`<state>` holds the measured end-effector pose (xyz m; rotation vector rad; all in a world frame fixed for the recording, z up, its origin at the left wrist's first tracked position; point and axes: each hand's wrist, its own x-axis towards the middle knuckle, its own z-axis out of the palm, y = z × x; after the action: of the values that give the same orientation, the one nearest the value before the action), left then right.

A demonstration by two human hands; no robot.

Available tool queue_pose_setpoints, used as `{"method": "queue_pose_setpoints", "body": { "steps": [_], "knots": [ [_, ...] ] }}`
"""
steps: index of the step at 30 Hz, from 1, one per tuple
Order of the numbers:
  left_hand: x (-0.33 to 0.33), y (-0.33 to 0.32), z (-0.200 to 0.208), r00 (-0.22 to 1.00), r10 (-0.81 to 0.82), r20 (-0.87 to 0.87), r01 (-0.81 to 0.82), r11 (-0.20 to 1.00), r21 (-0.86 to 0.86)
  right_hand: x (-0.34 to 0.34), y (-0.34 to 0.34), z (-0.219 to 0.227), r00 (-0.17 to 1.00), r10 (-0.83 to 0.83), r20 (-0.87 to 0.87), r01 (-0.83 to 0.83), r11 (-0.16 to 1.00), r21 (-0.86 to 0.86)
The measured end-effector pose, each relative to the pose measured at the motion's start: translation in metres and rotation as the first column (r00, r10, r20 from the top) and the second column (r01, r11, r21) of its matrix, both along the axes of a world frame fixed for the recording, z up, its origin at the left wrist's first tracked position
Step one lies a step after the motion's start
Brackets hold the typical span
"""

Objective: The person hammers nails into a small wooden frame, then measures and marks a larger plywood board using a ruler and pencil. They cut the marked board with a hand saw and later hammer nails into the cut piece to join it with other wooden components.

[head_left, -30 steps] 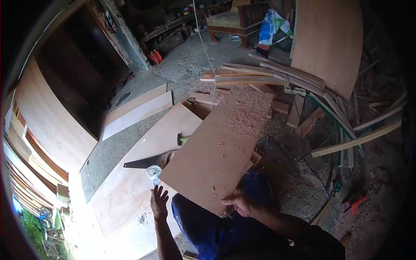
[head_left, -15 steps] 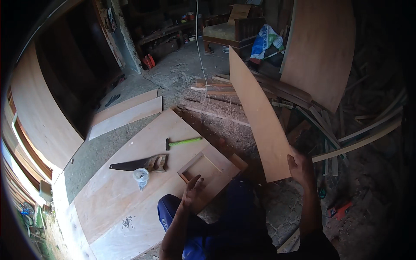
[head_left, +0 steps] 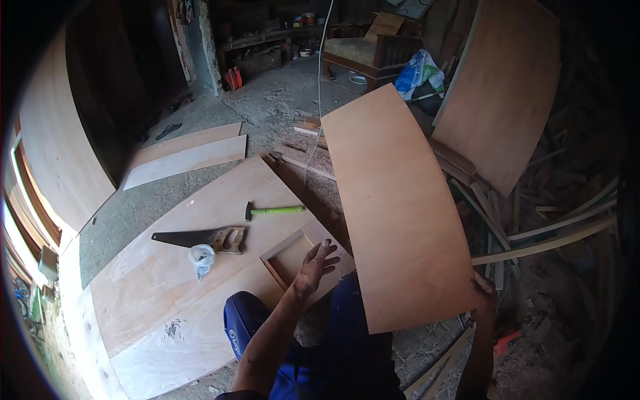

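A thin rectangular plywood panel (head_left: pixel 403 220) stands tilted in front of me on the right, its broad face toward me. My right hand (head_left: pixel 483 291) grips its lower right edge, fingers partly behind it. My left hand (head_left: pixel 315 268) is in the air with fingers apart, just left of the panel and not touching it. Below that hand a small wooden frame (head_left: pixel 272 256) lies on the large plywood sheet (head_left: pixel 180 293). Also on the sheet are a handsaw (head_left: pixel 200 239) with a wooden handle, a hammer (head_left: pixel 273 211) with a green handle, a clear plastic bag (head_left: pixel 202 259) and a pile of nails (head_left: pixel 173 329).
Two plywood strips (head_left: pixel 190 160) lie on the concrete floor beyond the sheet. Wood offcuts (head_left: pixel 533 233) clutter the right side. A tall plywood panel (head_left: pixel 500 93) leans at the back right, near a wooden chair (head_left: pixel 373 50) and a blue-white sack (head_left: pixel 420 75). A cord (head_left: pixel 321 73) hangs ahead.
The panel has turned from nearly edge-on to show its broad face, and its lower end has come nearer me. My right hand moved lower with it; my left hand shifted up and right.
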<state>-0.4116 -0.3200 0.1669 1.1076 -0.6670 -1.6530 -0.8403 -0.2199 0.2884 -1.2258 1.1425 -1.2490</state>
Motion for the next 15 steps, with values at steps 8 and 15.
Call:
{"method": "queue_pose_setpoints", "body": {
  "steps": [8, 15],
  "knots": [
    [0.008, -0.03, 0.101, 0.978, -0.172, -0.113, 0.125, 0.933, -0.336, 0.103, -0.006, -0.07, 0.916, -0.039, -0.399, 0.038, 0.999, -0.01],
    [0.055, -0.058, 0.241, 0.124, 0.283, 0.951, 0.71, 0.644, -0.284, 0.151, -0.046, 0.052, 0.268, -0.557, -0.786, -0.315, 0.721, -0.617]
  ]
}}
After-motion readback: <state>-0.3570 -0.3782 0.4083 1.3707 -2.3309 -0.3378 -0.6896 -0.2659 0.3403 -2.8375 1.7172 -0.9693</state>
